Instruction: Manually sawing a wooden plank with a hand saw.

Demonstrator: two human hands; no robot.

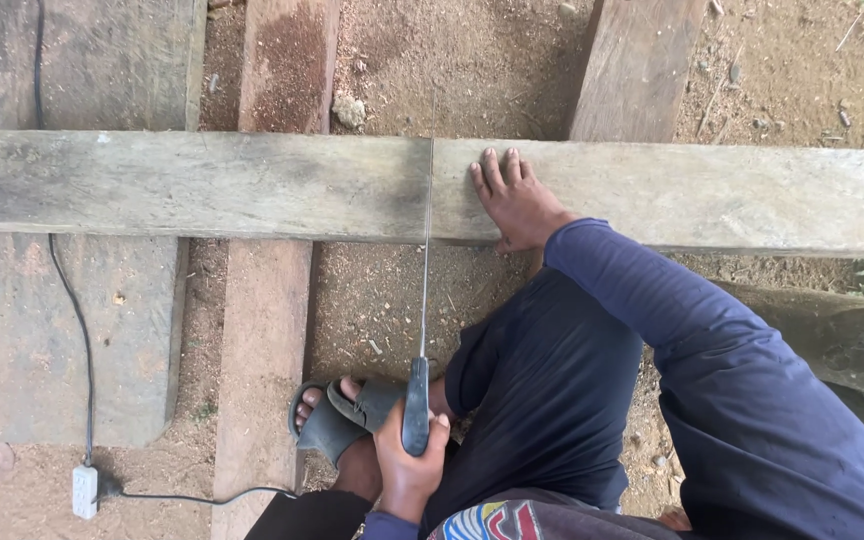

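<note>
A long weathered wooden plank (202, 185) lies across the view, resting on other timbers. A hand saw (425, 300) stands on edge over it, its thin blade crossing the plank near the middle. My left hand (407, 470) grips the saw's dark blue handle close to my body. My right hand (514, 205), in a dark blue sleeve, lies flat on the plank just right of the blade. Its fingers are spread and its thumb sits at the near edge. My foot in a grey sandal (337, 418) rests on the ground below the blade.
A reddish beam (267, 330) and a wide grey board (22, 330) run under the plank on the left, another beam (637, 65) at the top right. A black cable leads to a white socket block (84, 490). Sawdust covers the dirt; grass shows at the right edge.
</note>
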